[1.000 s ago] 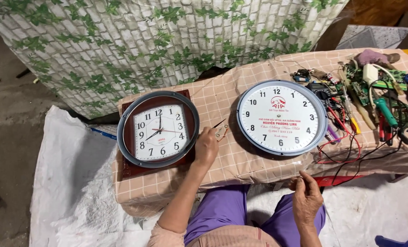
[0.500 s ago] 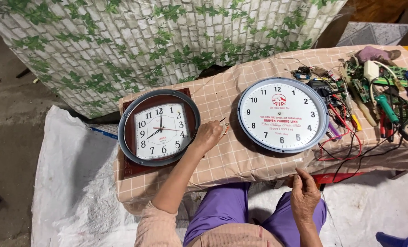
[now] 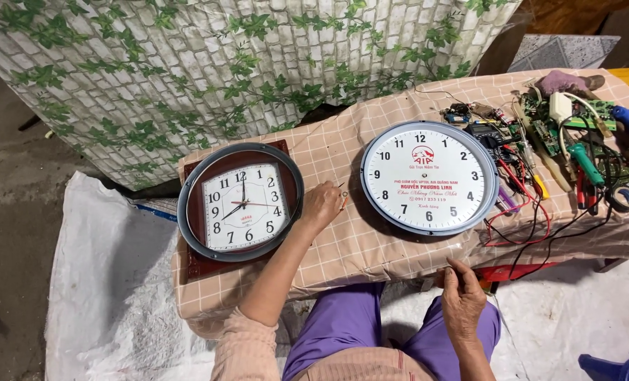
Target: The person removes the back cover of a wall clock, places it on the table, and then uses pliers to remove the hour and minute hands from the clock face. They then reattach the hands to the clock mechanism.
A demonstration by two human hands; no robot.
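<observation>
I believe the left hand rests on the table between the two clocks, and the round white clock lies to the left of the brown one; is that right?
Not quite: the head view shows the round white clock lying to the right of the brown clock. The left hand does rest on the table between them.

The left arm reaches forward and up from the lower middle, bent at the elbow, its forearm bare below a pushed-up sleeve. The left hand (image 3: 321,205) lies palm down with fingers curled inward, pinching something thin at the fingertips. The right hand (image 3: 461,300) sits lower and nearer the body, back toward the camera, thumb and forefinger raised and pressed together.
</observation>
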